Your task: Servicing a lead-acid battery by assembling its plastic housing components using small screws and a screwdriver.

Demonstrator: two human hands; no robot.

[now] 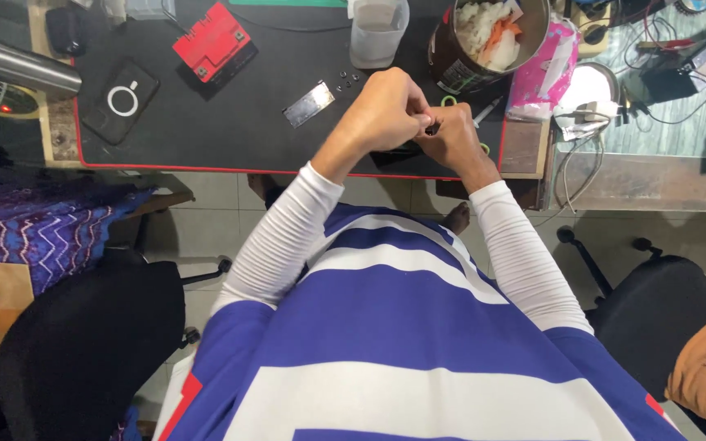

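Both hands meet over the near edge of a black mat (230, 122) with a red border. The left hand (386, 110) is curled shut, its fingertips pinched on a small dark part (433, 128); the right hand (453, 139) is closed on the same part from the other side. The 2 hands touch, knuckles close, and the part sits between the fingertips just above the mat — probably held up and close so that fine finger work can be done on something too small to handle flat on the surface.

The part itself is tiny, dark, almost wholly hidden by the fingers; its shape cannot be told.

Just beyond the left hand lie a few small black screws (350, 79), loose on the mat, near a flat silver plate (309, 104). They seem kept within easy reach of the hands. Farther left on the mat are a red block (212, 39) and a black flat case (121, 101) with a white ring mark. A clear plastic cup (378, 31) stands at the far edge, and beside it a round tin (488, 37) filled with crumpled white and orange scraps. A pink packet (542, 65) leans at the mat's right end, with a pen (488, 110) near the right hand.

White sleeves cover both forearms — only the hands are bare.
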